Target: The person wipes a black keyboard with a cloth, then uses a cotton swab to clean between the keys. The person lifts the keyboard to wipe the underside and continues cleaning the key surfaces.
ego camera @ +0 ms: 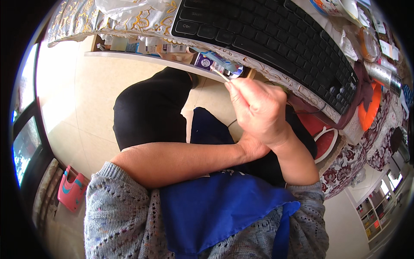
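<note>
My right hand [260, 108] pinches a thin stick, which looks like a cotton swab [221, 74], between thumb and forefinger. Its pale tip points up and left, over the front of an open drawer [155, 60]. Beneath the right wrist crosses my left hand [254, 147], whose fingers are mostly hidden by the right hand and forearm. What it holds, if anything, does not show. In the drawer behind the swab lie a dark purple box [203, 61] and a light-blue packet [220, 60]. A blue apron [220, 207] covers my lap.
A black keyboard [265, 40] rests on the patterned tablecloth [129, 24] above the drawer. To the right are an orange object [369, 108], a silver cylindrical container [383, 77] and a red item with a white rim [325, 142]. A pink plastic object [71, 191] stands at left.
</note>
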A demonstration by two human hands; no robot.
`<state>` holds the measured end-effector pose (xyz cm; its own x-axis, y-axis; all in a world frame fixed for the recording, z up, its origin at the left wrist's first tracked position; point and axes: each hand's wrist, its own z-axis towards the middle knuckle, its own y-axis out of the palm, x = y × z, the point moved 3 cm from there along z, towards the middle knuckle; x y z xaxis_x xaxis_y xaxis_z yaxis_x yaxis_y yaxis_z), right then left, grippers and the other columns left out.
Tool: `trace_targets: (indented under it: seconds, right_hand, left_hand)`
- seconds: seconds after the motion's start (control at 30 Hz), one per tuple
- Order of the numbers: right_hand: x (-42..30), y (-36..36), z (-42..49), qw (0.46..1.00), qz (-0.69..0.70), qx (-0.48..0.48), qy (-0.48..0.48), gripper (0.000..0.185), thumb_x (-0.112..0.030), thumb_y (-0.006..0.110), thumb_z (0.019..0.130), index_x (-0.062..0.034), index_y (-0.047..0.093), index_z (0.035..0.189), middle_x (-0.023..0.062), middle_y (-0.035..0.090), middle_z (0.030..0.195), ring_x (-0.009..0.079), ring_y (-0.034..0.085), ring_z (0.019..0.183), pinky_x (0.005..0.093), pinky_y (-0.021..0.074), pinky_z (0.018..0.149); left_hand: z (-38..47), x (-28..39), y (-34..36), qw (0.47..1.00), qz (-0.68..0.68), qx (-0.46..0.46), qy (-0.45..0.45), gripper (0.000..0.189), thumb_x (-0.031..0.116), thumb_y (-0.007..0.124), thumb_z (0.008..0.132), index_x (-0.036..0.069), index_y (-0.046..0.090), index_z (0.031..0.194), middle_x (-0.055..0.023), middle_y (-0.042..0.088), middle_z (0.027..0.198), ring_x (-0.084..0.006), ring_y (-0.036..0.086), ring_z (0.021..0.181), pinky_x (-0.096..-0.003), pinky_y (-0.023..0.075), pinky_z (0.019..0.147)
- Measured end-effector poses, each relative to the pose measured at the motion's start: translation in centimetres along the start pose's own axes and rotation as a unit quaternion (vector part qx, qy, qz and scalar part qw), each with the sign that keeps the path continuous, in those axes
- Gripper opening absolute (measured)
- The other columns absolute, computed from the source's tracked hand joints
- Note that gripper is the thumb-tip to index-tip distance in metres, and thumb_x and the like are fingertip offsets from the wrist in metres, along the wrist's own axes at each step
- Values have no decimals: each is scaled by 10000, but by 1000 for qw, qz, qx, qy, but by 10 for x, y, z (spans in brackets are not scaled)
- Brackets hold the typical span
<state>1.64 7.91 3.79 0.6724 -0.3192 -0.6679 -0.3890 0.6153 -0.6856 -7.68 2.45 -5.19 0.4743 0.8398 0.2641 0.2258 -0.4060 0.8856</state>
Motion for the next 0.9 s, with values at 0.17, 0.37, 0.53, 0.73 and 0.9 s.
trace_targets:
  seconds: [0.17,0.37,0.53,0.73,0.9]
  right_hand:
    - [3,-3,1,997,-40,63,-5,86,16,716,835,24,662,901,132,639,670,225,637,533,310,487,494]
    - [6,0,0,999,15,37,-8,78,24,710,833,16,667,898,130,651,692,214,643,550,298,491,511]
    - [-1,-10,-8,994,-9,83,-64,168,43,727,777,29,643,921,106,633,657,230,630,529,311,489,472]
    - [-1,-31,-22,990,-15,118,-74,196,57,741,753,46,661,932,123,650,685,234,643,545,302,516,501]
    - [6,-60,-44,992,-19,121,0,99,65,712,783,26,663,860,106,668,687,207,655,561,278,508,525]
  left_hand:
    - [-5,1,4,959,266,-24,92,322,105,465,1017,92,475,1339,-67,529,1275,-179,486,1209,-329,411,1023]
    - [-11,17,21,908,389,27,155,269,91,486,1002,72,555,1261,-87,577,1206,-192,525,1158,-344,441,977]
    - [-1,34,23,970,54,55,230,225,115,498,1015,40,561,1218,-61,609,1116,-144,565,1027,-282,466,874]
    - [-10,71,28,839,416,197,290,229,191,481,1032,9,539,1159,-50,639,1009,-133,611,870,-235,500,747]
    - [-18,98,22,951,147,193,194,255,248,434,1051,24,550,1011,-33,584,800,-103,555,703,-240,465,634]
